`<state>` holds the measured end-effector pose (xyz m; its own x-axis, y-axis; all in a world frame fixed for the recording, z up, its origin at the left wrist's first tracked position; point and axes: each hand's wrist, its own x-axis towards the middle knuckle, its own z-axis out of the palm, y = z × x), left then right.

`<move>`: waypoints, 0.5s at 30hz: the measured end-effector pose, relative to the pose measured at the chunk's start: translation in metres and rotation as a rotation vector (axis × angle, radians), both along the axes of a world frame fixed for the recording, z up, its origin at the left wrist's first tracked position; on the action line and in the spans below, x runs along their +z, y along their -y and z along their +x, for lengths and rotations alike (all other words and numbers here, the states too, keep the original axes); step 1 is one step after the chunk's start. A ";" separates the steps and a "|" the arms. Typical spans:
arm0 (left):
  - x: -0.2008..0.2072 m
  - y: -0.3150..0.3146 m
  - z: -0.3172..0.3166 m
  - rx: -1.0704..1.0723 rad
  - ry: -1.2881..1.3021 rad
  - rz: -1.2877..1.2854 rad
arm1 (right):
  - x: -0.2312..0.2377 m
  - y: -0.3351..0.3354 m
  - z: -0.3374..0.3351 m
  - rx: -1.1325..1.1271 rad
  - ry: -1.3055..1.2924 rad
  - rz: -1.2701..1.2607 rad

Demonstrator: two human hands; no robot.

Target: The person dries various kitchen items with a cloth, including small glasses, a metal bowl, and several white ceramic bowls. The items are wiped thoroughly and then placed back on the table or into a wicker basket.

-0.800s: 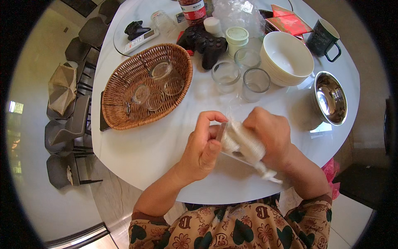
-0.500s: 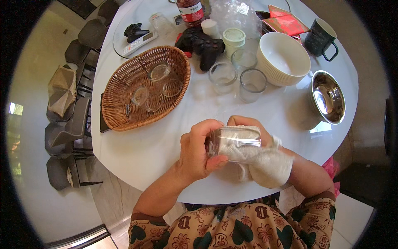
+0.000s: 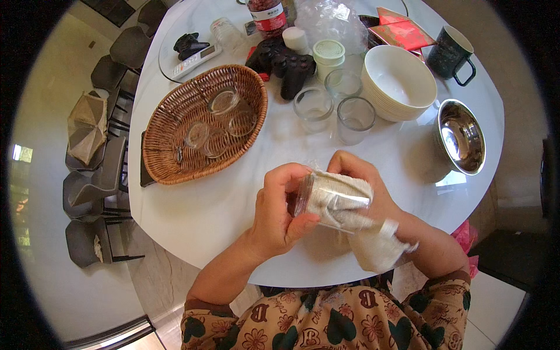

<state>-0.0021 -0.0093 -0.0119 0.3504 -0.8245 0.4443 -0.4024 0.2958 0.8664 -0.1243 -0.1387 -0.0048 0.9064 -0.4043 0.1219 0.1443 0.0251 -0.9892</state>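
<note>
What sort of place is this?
Probably a home dining area: a white marbled table bearing a stack of white bowls, with dark grey chairs lined up to the left.

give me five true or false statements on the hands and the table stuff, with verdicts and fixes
1. The left hand holds a clear cup. True.
2. The right hand holds a spoon. False: that hand holds a pale cloth, part of it inside the cup.
3. The shiny metal bowl stands right of the white bowls. True.
4. The wicker basket is empty. False: clear round items lie in it.
5. The white bowls stand left of the basket. False: they stand right of it.
</note>
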 end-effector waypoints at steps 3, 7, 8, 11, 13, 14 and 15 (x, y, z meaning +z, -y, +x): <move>-0.001 0.002 0.003 -0.007 0.126 -0.067 | -0.011 0.007 0.002 0.179 -0.088 0.464; 0.015 0.001 -0.003 -0.108 -0.270 0.106 | 0.001 0.006 -0.004 -0.100 -0.027 -0.269; 0.013 0.000 -0.001 -0.133 -0.297 0.188 | 0.006 0.006 -0.007 -0.168 -0.003 -0.577; 0.006 -0.005 0.002 -0.160 -0.324 0.305 | 0.007 -0.001 -0.010 -0.201 0.042 -0.826; 0.002 -0.006 -0.002 -0.101 -0.268 0.206 | 0.015 -0.004 -0.007 -0.187 0.013 -0.537; 0.004 -0.007 -0.002 -0.070 -0.207 0.164 | 0.019 -0.002 -0.007 -0.094 -0.059 -0.352; 0.007 -0.006 0.000 -0.024 -0.090 0.097 | 0.021 -0.005 -0.008 -0.079 -0.086 -0.152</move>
<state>-0.0018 -0.0038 -0.0049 0.3650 -0.8707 0.3295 -0.3161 0.2170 0.9236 -0.1325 -0.1341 0.0157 0.8825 -0.4572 0.1102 0.0542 -0.1340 -0.9895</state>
